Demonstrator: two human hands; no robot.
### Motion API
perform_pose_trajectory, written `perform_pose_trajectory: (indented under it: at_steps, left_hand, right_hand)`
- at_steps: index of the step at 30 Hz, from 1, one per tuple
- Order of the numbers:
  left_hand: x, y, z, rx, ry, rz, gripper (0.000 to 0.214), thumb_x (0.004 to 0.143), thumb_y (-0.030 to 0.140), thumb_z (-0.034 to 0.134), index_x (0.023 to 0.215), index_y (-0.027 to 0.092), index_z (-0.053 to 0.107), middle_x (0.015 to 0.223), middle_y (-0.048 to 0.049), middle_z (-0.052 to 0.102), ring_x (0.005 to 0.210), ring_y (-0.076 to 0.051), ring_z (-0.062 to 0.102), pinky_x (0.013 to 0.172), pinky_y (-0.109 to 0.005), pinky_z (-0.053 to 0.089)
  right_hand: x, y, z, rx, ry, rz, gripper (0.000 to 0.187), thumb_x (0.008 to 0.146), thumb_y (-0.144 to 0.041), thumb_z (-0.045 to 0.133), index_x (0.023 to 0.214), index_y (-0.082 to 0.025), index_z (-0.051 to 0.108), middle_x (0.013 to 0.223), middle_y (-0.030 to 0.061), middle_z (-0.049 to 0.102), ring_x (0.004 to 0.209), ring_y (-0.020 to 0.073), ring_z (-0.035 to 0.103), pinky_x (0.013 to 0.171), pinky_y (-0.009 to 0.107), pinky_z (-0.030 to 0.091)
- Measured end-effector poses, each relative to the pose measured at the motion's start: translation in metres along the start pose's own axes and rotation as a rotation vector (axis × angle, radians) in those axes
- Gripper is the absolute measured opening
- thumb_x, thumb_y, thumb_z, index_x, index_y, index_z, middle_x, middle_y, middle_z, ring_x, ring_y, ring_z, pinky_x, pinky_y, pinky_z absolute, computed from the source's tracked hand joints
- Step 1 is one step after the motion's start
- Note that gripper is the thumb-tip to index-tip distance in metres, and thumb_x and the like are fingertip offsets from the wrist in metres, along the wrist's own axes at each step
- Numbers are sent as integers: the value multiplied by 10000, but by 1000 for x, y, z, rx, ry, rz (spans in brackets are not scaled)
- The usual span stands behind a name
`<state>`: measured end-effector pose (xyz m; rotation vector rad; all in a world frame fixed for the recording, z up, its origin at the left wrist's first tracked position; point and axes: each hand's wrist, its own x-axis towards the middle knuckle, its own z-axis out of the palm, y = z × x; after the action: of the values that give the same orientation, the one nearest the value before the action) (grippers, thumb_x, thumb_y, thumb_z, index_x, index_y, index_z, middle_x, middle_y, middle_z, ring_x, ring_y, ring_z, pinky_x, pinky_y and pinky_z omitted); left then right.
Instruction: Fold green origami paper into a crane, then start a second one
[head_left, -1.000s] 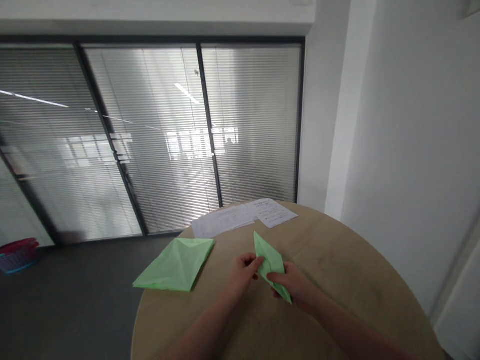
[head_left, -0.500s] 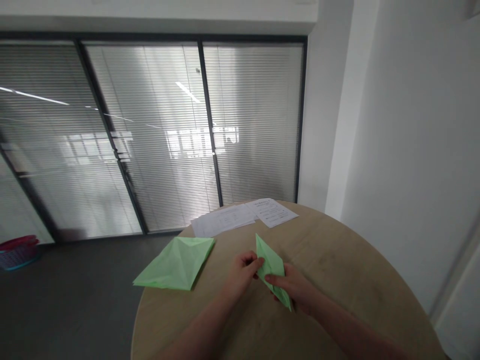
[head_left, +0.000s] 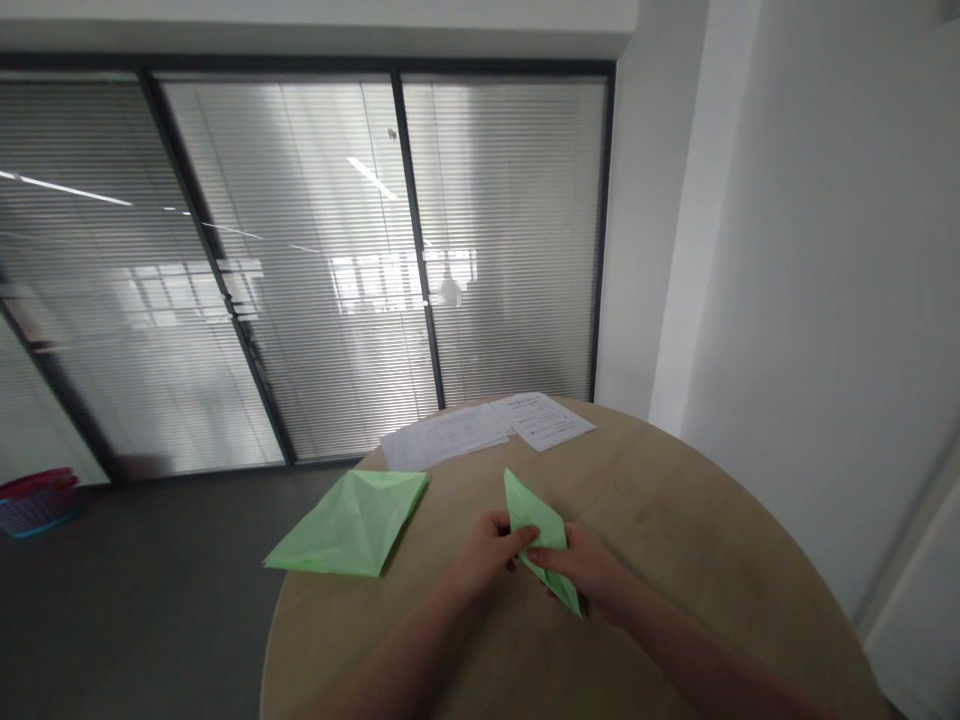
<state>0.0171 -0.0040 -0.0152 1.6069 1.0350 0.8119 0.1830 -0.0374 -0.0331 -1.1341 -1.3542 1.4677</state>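
A piece of folded green paper point(head_left: 534, 507) is held up above the table, tilted, with one point up and another down to the right. My left hand point(head_left: 491, 545) pinches its left edge, thumb across the front face. From the right side, my right hand point(head_left: 581, 565) grips the lower part, its thumb lying on the front near my left thumb. The fingers behind the paper are mostly hidden. To the left, a larger creased green sheet point(head_left: 360, 525) lies at the table's edge, its left corner sticking out past the rim.
Printed white sheets point(head_left: 544, 420) lie at the far side of the round wooden table point(head_left: 675, 530). Beyond stands a glass partition with blinds point(head_left: 517, 240). A red and blue plastic basket point(head_left: 37, 503) sits on the floor at far left. A white wall point(head_left: 817, 300) rises on the right.
My left thumb has slid a little to the right across the folded paper, closer to my right thumb. The right hand keeps its grip. The view has shifted very slightly.
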Motion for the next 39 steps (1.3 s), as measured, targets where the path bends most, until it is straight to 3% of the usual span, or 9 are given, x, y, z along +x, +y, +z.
perform_pose_trajectory:
  at_steps: [14,23,31,39]
  left_hand:
    - [2,-4,1,-29,43,11,415,679,550,696,640,142,630,560,7,541,515,-115,450,508,-256,363]
    - [3,-3,2,-59,96,29,418,683,548,704,743,138,648,638,-11,591,555,-131,506,521,-262,409]
    - [-1,0,8,-152,85,-61,429,663,535,730,830,146,666,708,-21,636,582,-130,527,523,-247,394]
    - [-1,2,8,-180,145,-30,359,674,488,732,687,136,664,625,-37,620,565,-138,522,543,-261,398]
  right_hand:
    - [-1,-2,2,-102,51,23,284,719,-394,743,865,-160,678,646,-3,552,543,128,512,484,265,495]
    - [2,3,1,-108,84,17,253,745,-387,727,794,-157,635,592,-6,558,480,108,507,444,234,459]
    - [2,4,0,-126,108,18,260,731,-393,737,809,-165,638,625,0,572,511,115,517,458,242,488]
    - [1,5,-3,-164,60,-14,299,783,-463,692,846,-174,644,672,23,630,526,126,548,478,242,462]
